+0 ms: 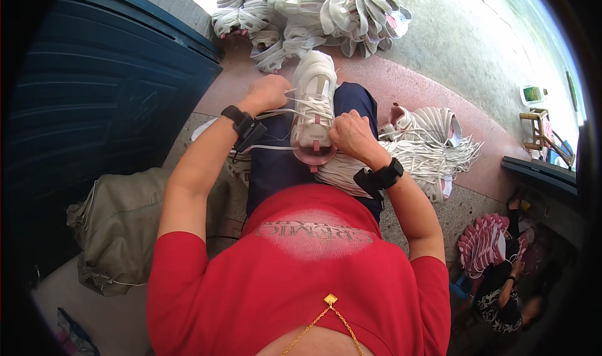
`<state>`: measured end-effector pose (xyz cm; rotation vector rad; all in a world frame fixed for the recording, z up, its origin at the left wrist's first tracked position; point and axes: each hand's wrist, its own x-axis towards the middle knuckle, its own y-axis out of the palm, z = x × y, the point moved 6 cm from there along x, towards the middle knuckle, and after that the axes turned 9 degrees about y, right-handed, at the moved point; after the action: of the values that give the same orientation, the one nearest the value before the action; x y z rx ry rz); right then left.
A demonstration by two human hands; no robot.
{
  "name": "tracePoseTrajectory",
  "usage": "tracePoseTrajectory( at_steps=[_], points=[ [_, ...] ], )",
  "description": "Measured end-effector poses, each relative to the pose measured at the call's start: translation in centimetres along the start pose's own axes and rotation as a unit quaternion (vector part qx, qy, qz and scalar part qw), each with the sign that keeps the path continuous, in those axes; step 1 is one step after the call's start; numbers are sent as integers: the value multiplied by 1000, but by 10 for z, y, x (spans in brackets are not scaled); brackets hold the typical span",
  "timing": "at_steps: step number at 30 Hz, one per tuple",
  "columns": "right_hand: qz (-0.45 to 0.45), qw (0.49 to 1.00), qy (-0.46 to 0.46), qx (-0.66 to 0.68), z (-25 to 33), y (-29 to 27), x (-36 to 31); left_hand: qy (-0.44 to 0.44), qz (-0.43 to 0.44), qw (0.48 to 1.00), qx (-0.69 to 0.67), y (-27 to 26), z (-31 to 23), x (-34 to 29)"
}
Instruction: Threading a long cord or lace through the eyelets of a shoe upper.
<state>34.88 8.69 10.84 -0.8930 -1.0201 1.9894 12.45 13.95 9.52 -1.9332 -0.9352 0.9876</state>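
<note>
A white sneaker (pixel 315 80) with pink trim rests on my lap, its toe pointing away and its heel opening toward me. White shoelace (pixel 305 109) runs loosely across its tongue and trails out to the left. Left of the shoe, my left hand (pixel 268 94) is closed in a pinch on the shoelace. My right hand (pixel 356 136) is closed against the right side of the shoe, by the collar; its fingertips are partly hidden, so whether they also grip lace cannot be seen.
A heap of white sneakers (pixel 313 11) lies ahead on the floor. More sneakers with long laces (pixel 433 149) sit at my right. A blue door (pixel 106 86) and a stuffed sack (pixel 125 218) stand left. Lower right, another person (pixel 501 299) sits by pink shoe pieces (pixel 483 246).
</note>
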Motion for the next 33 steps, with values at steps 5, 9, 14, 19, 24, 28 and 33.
tracePoseTrajectory(
  at_steps=[5, 9, 14, 19, 24, 28, 33],
  points=[
    [73, 926, -17, 371, -18, -36, -34, -34, -83, 980, 179, -14, -26, -14],
    [26, 516, -53, 855, -82, -97, -95, -100, -175, 969, 141, -14, -42, -34],
    [-209, 278, -240, 906, -222, -201, -198, -83, -167, 974, -126, 24, -51, -36],
    [-256, 417, -35, 871, -314, -161, -218, -214, -114, 800, -549, -13, 9, -60],
    [-344, 629, 246, 652, -337, -122, -199, -117, -341, 676, -642, -151, 130, -156],
    [-201, 823, 228, 480, -207, -85, -124, -150, -460, 729, -484, -194, 155, -216],
    [0, 906, 17, 422, -43, 2, -61, -188, -280, 857, -391, -93, 75, -143]
  ],
)
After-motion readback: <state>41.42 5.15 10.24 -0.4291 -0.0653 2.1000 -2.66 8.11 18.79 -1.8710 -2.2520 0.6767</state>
